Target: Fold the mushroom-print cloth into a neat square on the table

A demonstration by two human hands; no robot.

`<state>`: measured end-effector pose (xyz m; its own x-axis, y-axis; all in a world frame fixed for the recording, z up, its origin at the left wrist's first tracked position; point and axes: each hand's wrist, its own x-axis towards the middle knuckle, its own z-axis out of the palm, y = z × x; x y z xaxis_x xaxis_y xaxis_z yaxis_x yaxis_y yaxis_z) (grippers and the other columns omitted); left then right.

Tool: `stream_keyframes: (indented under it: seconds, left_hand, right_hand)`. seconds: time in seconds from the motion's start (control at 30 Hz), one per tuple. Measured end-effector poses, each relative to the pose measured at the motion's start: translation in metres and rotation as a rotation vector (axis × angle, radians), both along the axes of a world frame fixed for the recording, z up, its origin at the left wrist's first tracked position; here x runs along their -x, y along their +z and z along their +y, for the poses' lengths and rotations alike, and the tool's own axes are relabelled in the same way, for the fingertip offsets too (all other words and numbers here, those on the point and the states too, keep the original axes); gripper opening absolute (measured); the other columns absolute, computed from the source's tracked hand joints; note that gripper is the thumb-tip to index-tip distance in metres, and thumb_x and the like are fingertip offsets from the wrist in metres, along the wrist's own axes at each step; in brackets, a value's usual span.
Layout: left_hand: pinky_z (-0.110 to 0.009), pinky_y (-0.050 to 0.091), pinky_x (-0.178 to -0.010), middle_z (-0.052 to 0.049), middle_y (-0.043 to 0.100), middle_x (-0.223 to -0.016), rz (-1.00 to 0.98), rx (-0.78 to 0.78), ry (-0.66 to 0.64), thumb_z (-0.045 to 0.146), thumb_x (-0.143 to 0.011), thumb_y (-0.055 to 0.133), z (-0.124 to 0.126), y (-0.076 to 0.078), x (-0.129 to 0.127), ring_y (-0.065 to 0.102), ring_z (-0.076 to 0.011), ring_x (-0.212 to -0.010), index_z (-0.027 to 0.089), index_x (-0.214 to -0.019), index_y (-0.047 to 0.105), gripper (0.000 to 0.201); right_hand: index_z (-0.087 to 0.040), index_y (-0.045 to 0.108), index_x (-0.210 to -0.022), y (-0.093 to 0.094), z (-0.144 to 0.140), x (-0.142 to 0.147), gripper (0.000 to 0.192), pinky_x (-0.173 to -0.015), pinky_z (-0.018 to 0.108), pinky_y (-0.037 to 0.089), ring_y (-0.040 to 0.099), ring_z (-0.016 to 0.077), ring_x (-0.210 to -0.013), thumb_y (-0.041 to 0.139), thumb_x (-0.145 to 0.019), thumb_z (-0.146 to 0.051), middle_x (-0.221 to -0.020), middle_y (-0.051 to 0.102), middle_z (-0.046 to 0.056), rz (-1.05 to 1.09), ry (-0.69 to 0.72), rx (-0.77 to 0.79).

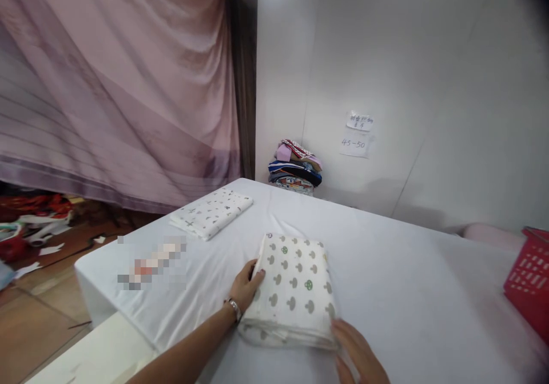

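Note:
A folded white cloth with a grey-green mushroom print (295, 284) lies on the white-covered table (407, 292) in front of me. My left hand (246, 286) rests against its left edge, fingers curled onto the fabric; a watch is on that wrist. My right hand (359, 354) touches the cloth's near right corner, fingers lying flat on the table. Neither hand lifts the cloth.
A second folded white cloth with small dark marks (211, 212) lies at the table's far left. A pile of folded colourful clothes (295, 167) sits against the wall. A red basket (529, 281) stands at the right edge. Clutter (34, 218) lies on the floor left.

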<state>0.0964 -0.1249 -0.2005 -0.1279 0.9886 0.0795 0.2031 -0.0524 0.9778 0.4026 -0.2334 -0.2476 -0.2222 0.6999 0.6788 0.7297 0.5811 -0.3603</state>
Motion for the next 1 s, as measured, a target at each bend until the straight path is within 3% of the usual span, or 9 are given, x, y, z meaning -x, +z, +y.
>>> stream_keyframes:
  seconds: [0.1,0.17,0.3,0.37,0.6,0.77,1.0]
  left_hand:
    - [-0.032,0.049,-0.078,-0.007,0.066,-0.104,0.053,0.006,-0.006,0.050,-0.075,0.052,0.000,0.001,0.002,0.062,-0.0227,-0.091,0.015,-0.111,0.053,0.049]
    - [-0.031,0.049,-0.080,-0.006,0.066,-0.104,0.131,0.013,0.003,0.050,-0.076,0.051,0.001,0.003,0.003,0.062,-0.0226,-0.092,0.016,-0.111,0.054,0.049]
    - [-0.032,0.047,-0.083,-0.003,0.067,-0.102,0.285,0.027,0.053,0.051,-0.076,0.050,0.000,0.009,0.002,0.061,-0.0229,-0.093,0.019,-0.112,0.056,0.049]
    - [-0.033,0.047,-0.082,-0.003,0.067,-0.100,0.312,0.030,0.070,0.051,-0.076,0.049,-0.001,0.011,0.001,0.061,-0.0232,-0.092,0.019,-0.111,0.057,0.048]
    - [-0.032,0.047,-0.081,-0.004,0.068,-0.097,0.353,0.020,0.083,0.047,-0.077,0.047,0.001,0.005,0.000,0.062,-0.0223,-0.091,0.018,-0.111,0.057,0.046]
    - [-0.032,0.045,-0.084,-0.007,0.066,-0.104,0.354,0.013,0.086,0.040,-0.078,0.048,0.004,0.001,-0.001,0.060,-0.0223,-0.095,0.018,-0.114,0.056,0.043]
    - [-0.032,0.044,-0.084,-0.008,0.066,-0.104,0.349,0.064,0.081,0.038,-0.079,0.051,0.004,0.008,-0.006,0.060,-0.0225,-0.094,0.019,-0.113,0.057,0.039]
  right_hand:
    - [-0.025,0.042,-0.135,0.010,0.023,0.016,0.049,-0.085,0.035,0.054,0.058,0.0231,-0.109,0.047,-0.086,-0.026,-0.121,0.060,0.006,-0.068,0.128,-0.135]
    - [-0.024,0.040,-0.136,0.004,0.031,0.019,0.052,-0.084,0.034,0.053,0.058,0.0229,-0.109,0.045,-0.085,-0.022,-0.119,0.062,0.006,-0.118,0.196,-0.215]
    - [-0.025,0.039,-0.137,-0.019,0.032,0.012,0.054,-0.088,0.036,0.049,0.053,0.0236,-0.116,0.040,-0.084,-0.015,-0.124,0.058,0.005,-0.149,0.201,-0.150]
    - [-0.025,0.039,-0.136,-0.021,0.030,0.008,0.053,-0.089,0.036,0.048,0.051,0.0235,-0.118,0.039,-0.084,-0.015,-0.127,0.056,0.006,-0.139,0.232,-0.129]
    - [-0.023,0.040,-0.136,0.010,0.020,0.005,0.056,-0.094,0.038,0.045,0.045,0.0225,-0.124,0.040,-0.082,-0.008,-0.132,0.052,0.006,-0.181,0.255,-0.111]
    - [-0.023,0.042,-0.135,0.013,0.015,0.003,0.054,-0.097,0.042,0.042,0.042,0.0233,-0.127,0.042,-0.083,-0.010,-0.134,0.049,0.007,-0.244,0.207,-0.074]
    - [-0.019,0.046,-0.131,0.029,0.007,0.007,0.049,-0.099,0.046,0.039,0.043,0.0243,-0.125,0.046,-0.082,-0.016,-0.132,0.051,0.011,-0.274,0.177,0.018]
